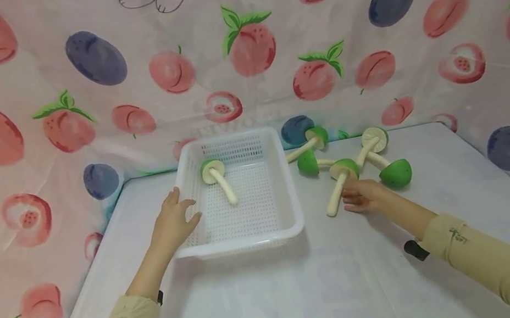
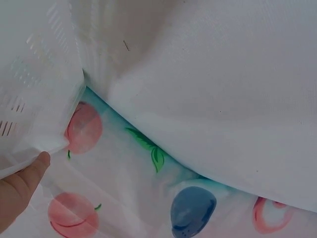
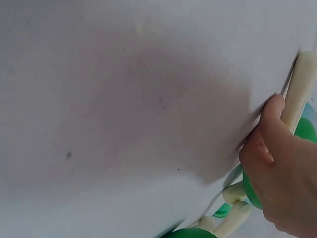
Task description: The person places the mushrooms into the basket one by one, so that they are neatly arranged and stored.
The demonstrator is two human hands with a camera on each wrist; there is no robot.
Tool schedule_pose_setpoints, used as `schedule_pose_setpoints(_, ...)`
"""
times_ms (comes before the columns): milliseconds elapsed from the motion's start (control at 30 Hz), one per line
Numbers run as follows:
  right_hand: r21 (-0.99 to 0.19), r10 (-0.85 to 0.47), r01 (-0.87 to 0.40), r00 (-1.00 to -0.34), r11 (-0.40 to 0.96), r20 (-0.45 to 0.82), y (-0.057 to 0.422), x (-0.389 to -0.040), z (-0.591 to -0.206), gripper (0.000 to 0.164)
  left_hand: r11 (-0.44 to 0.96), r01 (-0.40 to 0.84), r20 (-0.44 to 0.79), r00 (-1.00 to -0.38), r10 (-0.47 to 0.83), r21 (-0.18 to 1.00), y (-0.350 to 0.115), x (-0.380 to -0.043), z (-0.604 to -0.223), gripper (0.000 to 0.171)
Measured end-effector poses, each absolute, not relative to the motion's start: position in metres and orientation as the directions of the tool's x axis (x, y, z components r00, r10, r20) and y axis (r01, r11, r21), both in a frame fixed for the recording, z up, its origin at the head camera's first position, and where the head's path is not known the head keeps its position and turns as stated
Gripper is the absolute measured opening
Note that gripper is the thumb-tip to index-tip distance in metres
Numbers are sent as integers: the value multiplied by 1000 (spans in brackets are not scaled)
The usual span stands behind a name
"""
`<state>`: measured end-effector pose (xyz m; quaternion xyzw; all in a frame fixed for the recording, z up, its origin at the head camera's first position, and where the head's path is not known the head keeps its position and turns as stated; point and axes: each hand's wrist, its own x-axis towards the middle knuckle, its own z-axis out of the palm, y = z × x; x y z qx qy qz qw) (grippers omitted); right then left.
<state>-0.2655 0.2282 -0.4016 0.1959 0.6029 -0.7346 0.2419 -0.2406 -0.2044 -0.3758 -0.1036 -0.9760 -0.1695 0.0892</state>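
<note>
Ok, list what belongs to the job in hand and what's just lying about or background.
Seems part of the job:
white basket, left hand at its rim
mushroom inside it
mushroom by the right hand
four other mushrooms

Background:
white tabletop
fruit-print backdrop

A small screened-off tabletop booth is suggested: a flat, white-covered tabletop [image 1: 346, 289], spread across the head view's lower middle, is enclosed behind and at both sides by a creased, pale pink, fruit-printed sheet [image 1: 194, 29]. Whether home or lab cannot be told.
</note>
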Motion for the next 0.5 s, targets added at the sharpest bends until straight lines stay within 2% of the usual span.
schedule_pose_setpoints(233, -774, -129, 628, -776, -77, -617, 224, -270, -400, 8, 921, 235, 211, -962, 175, 309, -202, -240, -373, 38)
schedule_pose_setpoints(500, -772, -64, 635, -769, 32, -636, 211, -280, -400, 7, 926, 222, 213, -964, 161, 305, -209, -237, -373, 37)
